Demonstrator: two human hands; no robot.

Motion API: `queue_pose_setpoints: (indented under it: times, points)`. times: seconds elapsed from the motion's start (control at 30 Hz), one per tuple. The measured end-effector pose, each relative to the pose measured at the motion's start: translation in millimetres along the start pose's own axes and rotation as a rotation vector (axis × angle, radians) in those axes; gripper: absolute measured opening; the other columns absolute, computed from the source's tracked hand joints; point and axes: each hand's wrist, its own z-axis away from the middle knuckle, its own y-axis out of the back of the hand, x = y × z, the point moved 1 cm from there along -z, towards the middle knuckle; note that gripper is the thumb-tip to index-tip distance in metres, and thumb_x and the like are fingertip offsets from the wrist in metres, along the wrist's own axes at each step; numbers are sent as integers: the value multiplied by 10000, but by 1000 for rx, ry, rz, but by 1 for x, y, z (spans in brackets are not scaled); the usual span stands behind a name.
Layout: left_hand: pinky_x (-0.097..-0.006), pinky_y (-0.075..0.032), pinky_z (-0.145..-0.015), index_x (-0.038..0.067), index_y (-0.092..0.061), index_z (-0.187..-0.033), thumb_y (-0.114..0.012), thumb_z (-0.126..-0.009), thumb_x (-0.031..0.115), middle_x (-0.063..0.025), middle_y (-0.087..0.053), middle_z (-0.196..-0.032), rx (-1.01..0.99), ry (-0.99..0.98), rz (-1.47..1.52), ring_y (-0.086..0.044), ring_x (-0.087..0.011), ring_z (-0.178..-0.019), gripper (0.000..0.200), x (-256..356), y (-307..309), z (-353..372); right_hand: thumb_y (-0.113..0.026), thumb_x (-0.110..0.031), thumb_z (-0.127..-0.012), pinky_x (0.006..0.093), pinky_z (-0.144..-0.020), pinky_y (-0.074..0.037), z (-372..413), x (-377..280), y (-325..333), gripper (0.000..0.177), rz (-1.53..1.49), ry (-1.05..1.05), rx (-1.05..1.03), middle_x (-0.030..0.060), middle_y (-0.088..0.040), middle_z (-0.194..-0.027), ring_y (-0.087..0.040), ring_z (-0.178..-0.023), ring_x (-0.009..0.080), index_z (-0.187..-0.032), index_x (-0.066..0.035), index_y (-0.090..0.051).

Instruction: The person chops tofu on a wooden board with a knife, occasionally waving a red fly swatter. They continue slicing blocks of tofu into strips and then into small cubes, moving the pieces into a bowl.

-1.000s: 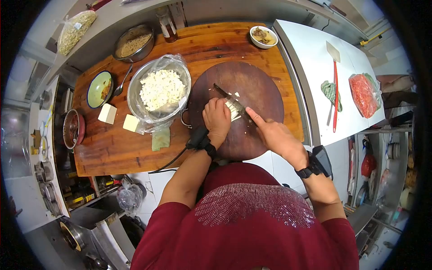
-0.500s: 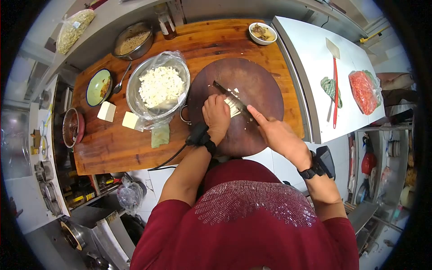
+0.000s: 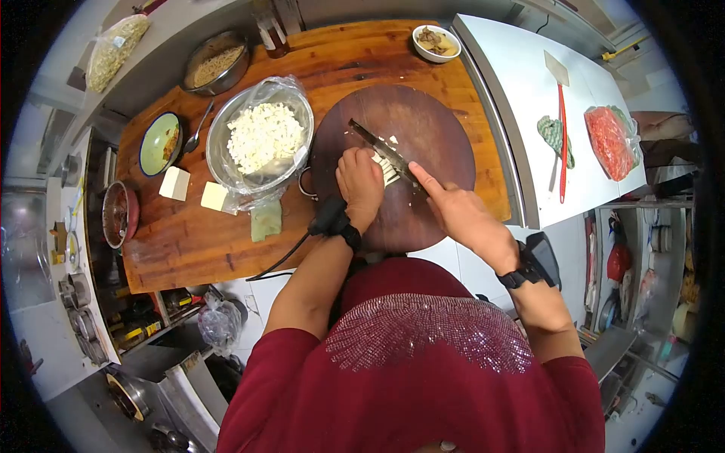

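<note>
My right hand (image 3: 466, 215) grips a dark-bladed knife (image 3: 371, 140), index finger stretched along its back. The blade lies slantwise over pale strips of tofu (image 3: 388, 169) on a round brown cutting board (image 3: 427, 117). My left hand (image 3: 360, 183) is closed, its curled fingers pressed on the strips beside the blade; its fingertips are partly hidden. Small white bits lie scattered around the knife. Left of the board, a metal bowl (image 3: 214, 143) lined with clear plastic holds many white diced pieces (image 3: 264, 137).
Two pale blocks (image 3: 174, 183) and a green cloth-like piece (image 3: 266, 220) lie on the wooden table (image 3: 189, 260). Around them are a green bowl (image 3: 156, 143), a spoon (image 3: 193, 141) and a red bowl (image 3: 131, 215). A white bowl (image 3: 436, 55) stands at the back; a red-handled spatula (image 3: 562, 143) lies right.
The whole view has shifted slightly, so the table sits a little higher. The knife still rests over the strips, which look a bit more spread apart. Both hands keep their holds.
</note>
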Motion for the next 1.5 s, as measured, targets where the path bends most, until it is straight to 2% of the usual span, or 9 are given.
queue_pose_setpoints:
  times: [0.17,0.23,0.37,0.7,0.77,0.97,1.3,1.37,1.5]
  points:
    - [-406,-385,-778,99,-544,-902,-565,-737,106,-91,-513,-944,-19,14,-19,-495,-296,-915,167,-3,-2,0,-490,-106,-869,466,-671,-478,9,2,-3,655,-31,21,-58,247,-588,-860,-599,-731,400,-1432,-261,-195]
    - [-407,-385,-777,98,-545,-902,-561,-739,107,-91,-512,-935,-40,16,-17,-494,-298,-909,164,-2,0,-1,-399,-16,-851,451,-670,-506,3,0,-12,666,24,-17,-100,242,-586,-931,-620,-772,398,-1433,-275,-206]
    - [-411,-384,-774,96,-543,-895,-548,-746,107,-94,-510,-909,-70,36,-39,-491,-301,-900,150,-3,-1,-1,-391,-14,-853,456,-678,-508,-13,3,-38,673,5,9,19,242,-583,-960,-618,-787,410,-1434,-291,-193]
    - [-440,-378,-777,61,-523,-873,-500,-766,86,-136,-502,-911,17,30,37,-478,-342,-887,112,-2,0,0,-403,10,-831,472,-698,-494,16,-10,7,699,-15,-30,-138,263,-587,-949,-613,-805,418,-1437,-262,-185]
    - [-418,-380,-770,92,-519,-879,-552,-725,84,-106,-494,-908,7,26,8,-480,-311,-899,158,-4,-2,0,-406,15,-826,473,-700,-491,11,-10,-1,705,-33,-46,-181,265,-589,-940,-613,-806,417,-1438,-254,-184]
    - [-421,-379,-773,91,-515,-872,-547,-729,78,-107,-492,-909,-5,33,17,-479,-311,-894,147,-5,-4,1,-392,-1,-840,477,-725,-489,-8,-5,-35,681,-71,-12,-26,254,-592,-973,-614,-811,413,-1439,-250,-180]
    - [-437,-373,-772,53,-487,-889,-522,-726,40,-135,-482,-905,78,29,69,-459,-345,-890,167,-3,-2,1,-405,-21,-848,475,-710,-482,15,-9,7,675,-72,-72,-238,241,-611,-898,-617,-824,392,-1439,-253,-176]
    - [-442,-371,-773,53,-488,-886,-521,-727,41,-139,-481,-906,44,47,70,-459,-346,-888,163,-4,-3,0,-497,-108,-867,484,-645,-472,6,-1,-26,669,-31,-17,-66,226,-610,-820,-595,-720,403,-1432,-267,-177]
    - [-446,-369,-774,50,-489,-893,-515,-733,41,-143,-482,-907,37,46,62,-459,-346,-891,162,-7,-4,0,-500,-113,-865,485,-661,-472,-9,5,-52,657,-50,18,80,227,-610,-835,-596,-732,406,-1428,-267,-197]
